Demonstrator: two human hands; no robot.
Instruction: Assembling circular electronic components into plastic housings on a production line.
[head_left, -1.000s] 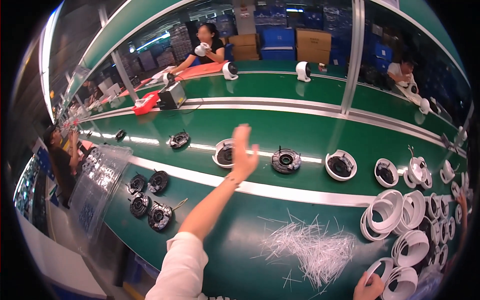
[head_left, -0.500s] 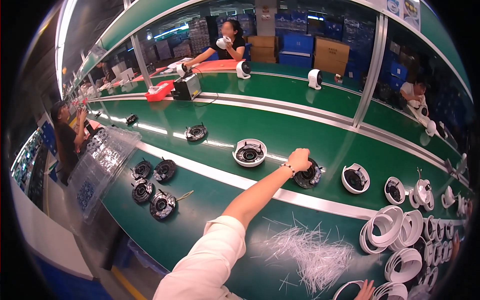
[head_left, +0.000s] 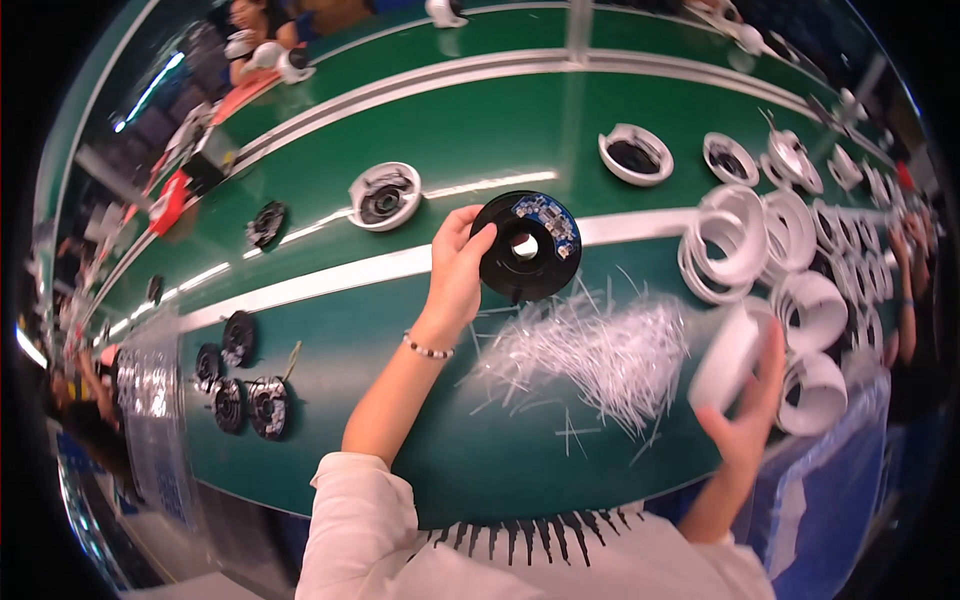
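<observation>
Pinched at its left rim by my left hand (head_left: 460,268), a round black base disc (head_left: 500,270) is tilted up above the bench. It has a round hole in the middle and a blue circuit board (head_left: 548,222) along its upper right. My right hand (head_left: 748,425) grips a white plastic ring (head_left: 722,362), its thumb at the lower edge and its fingers on the right side; both are slightly blurred. Between the two hands lies a loose heap of thin clear-white strips (head_left: 610,355) on the green bench (head_left: 400,500).
White rings (head_left: 725,245) stand stacked at the right. On the green conveyor (head_left: 510,130) sit white shells with black discs inside (head_left: 387,195) and a bare black disc (head_left: 267,224). Several black discs (head_left: 268,405) lie on the bench's left, near a clear plastic tray (head_left: 155,410). Other people work around.
My left hand has lifted the black disc off the conveyor and drawn it nearer. My right hand has brought up a white ring from the lower right. The view has shifted.
</observation>
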